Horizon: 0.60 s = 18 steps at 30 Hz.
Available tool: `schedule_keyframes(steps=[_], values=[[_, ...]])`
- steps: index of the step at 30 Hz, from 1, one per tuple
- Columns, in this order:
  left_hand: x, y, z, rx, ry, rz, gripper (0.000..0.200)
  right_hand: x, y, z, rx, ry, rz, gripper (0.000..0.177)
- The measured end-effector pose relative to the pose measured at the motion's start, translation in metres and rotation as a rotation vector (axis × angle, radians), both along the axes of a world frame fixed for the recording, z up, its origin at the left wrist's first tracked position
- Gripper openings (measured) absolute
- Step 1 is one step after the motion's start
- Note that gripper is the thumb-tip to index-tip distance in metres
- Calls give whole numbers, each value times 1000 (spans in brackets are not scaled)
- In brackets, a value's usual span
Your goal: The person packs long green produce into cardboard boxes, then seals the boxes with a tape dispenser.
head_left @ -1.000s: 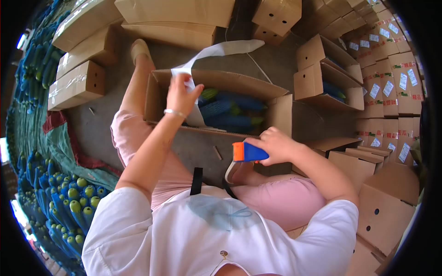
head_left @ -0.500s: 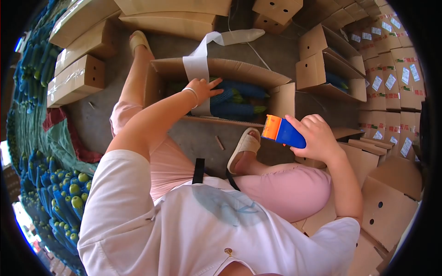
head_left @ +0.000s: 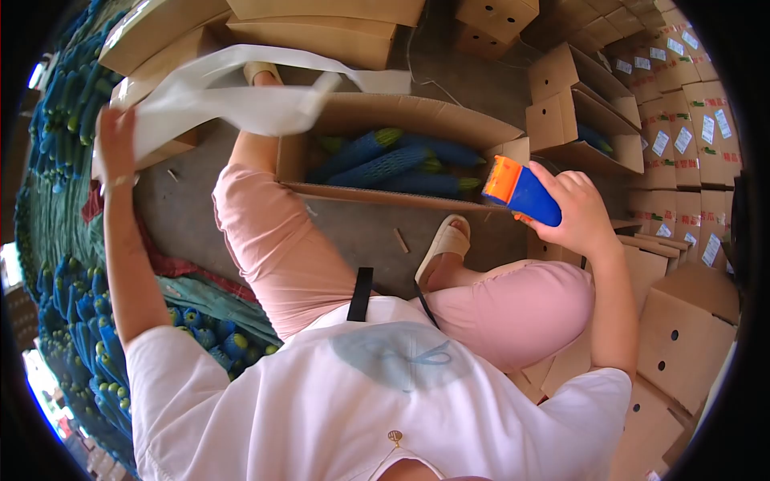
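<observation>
My left hand (head_left: 118,144) is raised at the far left, closed on one end of a long white strip (head_left: 265,108) of thin sheet. The strip trails through the air to the right, blurred by motion, over the near box's left end. My right hand (head_left: 584,212) grips a blue and orange tape dispenser (head_left: 539,196), just off the box's right front corner. Between my feet stands the open cardboard box (head_left: 433,112). Several long green vegetables (head_left: 381,168) in blue netting lie inside it.
Netted vegetables (head_left: 76,313) are heaped along the left beside green and dark red cloth (head_left: 196,268). Closed boxes (head_left: 313,40) stand at the back. Open boxes (head_left: 553,112) with vegetables sit back right, near stacked labelled cartons (head_left: 682,120). Flattened cardboard (head_left: 682,337) lies at the right.
My left hand has swung from the box to the far left, pulling the white strip out of it. The vegetables are more exposed. My right hand and the dispenser have shifted slightly up and right.
</observation>
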<state>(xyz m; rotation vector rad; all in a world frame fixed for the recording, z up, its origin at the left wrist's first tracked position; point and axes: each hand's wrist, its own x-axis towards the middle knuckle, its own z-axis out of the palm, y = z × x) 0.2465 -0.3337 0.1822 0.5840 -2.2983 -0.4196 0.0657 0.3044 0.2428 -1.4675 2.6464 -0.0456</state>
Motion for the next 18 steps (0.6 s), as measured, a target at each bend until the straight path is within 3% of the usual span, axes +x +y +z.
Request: schedule_keyframes(steps=[1, 2, 3, 4, 5, 7, 8, 9, 10, 11, 13, 14, 15, 16, 17, 18], values=[[47, -28, -15, 53, -77, 176, 20, -3, 2, -1, -5, -4, 3, 79], [111, -81, -63, -101, -145, 98, 21, -6, 4, -3, 14, -5, -45, 79], [187, -116, -96, -210, -670, 323, 23, -9, 8, -4, 35, -9, -91, 78], [226, -93, -106, -97, -1216, 577, 21, -13, 12, -3, 37, -22, -127, 76], [298, -96, -127, -45, -1657, 378, 22, -16, 19, -7, 33, -32, -123, 76], [343, -53, -113, 755, -2341, -67, 38, -22, 31, -13, 35, -97, -345, 78], [328, -13, -94, 1139, -2027, 682, 45, -23, 33, -13, 65, -116, -392, 80], [345, -20, -107, 1124, -1833, 714, 46, -27, 40, -19, 72, -127, -393, 80], [294, 15, -78, 874, -1791, 615, 39, -33, 50, -29, 60, -141, -416, 80], [332, -25, -121, 474, -1666, 388, 35, -39, 62, -39, 47, -151, -438, 81], [257, -14, -118, 61, -1233, 280, 28, -49, 84, -63, 22, -171, -462, 81], [221, -18, -126, 49, -855, 34, 23, -54, 94, -75, -47, -176, -510, 82], [158, 8, -114, 70, -700, -27, 18, -58, 105, -88, -115, -183, -559, 82], [97, 52, -91, 330, -613, -25, 16, -62, 115, -98, -105, -106, -558, 83], [56, 67, -103, 432, -513, -86, 17, -67, 123, -110, -99, -116, -561, 83], [9, 105, -92, 369, -498, -128, 20, -74, 128, -123, -138, -97, -558, 83]])
